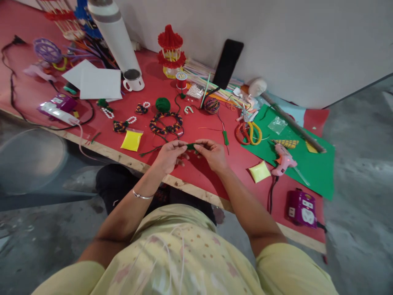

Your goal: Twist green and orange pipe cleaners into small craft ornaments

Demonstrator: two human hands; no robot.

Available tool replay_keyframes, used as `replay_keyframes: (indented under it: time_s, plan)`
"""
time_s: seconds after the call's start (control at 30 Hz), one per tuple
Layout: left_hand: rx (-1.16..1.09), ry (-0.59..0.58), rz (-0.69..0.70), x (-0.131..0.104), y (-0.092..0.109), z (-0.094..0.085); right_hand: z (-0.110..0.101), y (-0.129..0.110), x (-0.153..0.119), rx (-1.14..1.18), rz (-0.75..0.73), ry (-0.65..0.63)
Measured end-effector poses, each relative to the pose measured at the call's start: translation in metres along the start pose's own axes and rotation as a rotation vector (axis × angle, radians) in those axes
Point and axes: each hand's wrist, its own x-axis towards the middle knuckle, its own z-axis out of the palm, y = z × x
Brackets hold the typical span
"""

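Two hands are working close together in the head view: the left hand (171, 157) is pinching one end of a small green piece (190, 146) between thumb and fingers, and the right hand (213, 155) is pinching its other end. The piece is sitting between the fingertips, above the front part of a red tabletop (192, 119). A silvery bangle (143, 196) is circling the left wrist.

Just beyond the hands, a braided multicoloured ring (152, 125) is lying flat, with a green yarn ball (162, 105) resting just behind it. A bright yellow packet (132, 140) is lying to the left. Near the right hand, a green-handled tool (225, 137) is lying with its thin shaft pointing toward the person, and a multicoloured yarn ball (211, 105) is resting farther back. Scissors (258, 133) with one red and one yellow handle loop are lying partly on a green sheet (319, 172), where a pink glue gun (283, 159) is also resting. A black phone (228, 63) is leaning at the back.
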Motion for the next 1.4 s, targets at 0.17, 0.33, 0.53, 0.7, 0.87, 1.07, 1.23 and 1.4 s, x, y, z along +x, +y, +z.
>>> replay_keyframes:
  time_s: [0.17, 0.33, 0.53, 0.7, 0.87, 1.07, 1.23, 1.4]
  plan:
    - [0.027, 0.038, 0.096, 0.002, -0.008, 0.007, 0.002, 0.001, -0.001, -0.009, -0.004, -0.049]
    - [0.019, 0.094, 0.125, 0.007, -0.014, 0.004, -0.001, 0.001, -0.001, 0.019, 0.027, -0.042]
    - [-0.057, 0.002, 0.099, 0.004, -0.012, 0.0, -0.003, 0.004, 0.003, 0.049, -0.011, 0.028]
    - [-0.023, -0.012, 0.067, 0.004, -0.01, 0.002, -0.001, 0.004, 0.002, 0.079, -0.039, 0.002]
    - [-0.021, -0.013, 0.06, 0.005, -0.011, 0.001, -0.002, -0.002, 0.001, 0.208, 0.043, -0.061]
    - [-0.04, -0.072, 0.013, 0.003, -0.007, -0.001, -0.009, -0.006, 0.004, 0.321, 0.082, -0.021]
    - [-0.119, -0.095, -0.067, 0.004, -0.004, -0.009, -0.005, -0.003, 0.003, 0.197, 0.043, -0.054]
    - [-0.184, -0.103, -0.113, 0.006, -0.002, -0.017, 0.001, 0.0, 0.0, 0.033, -0.025, -0.048]
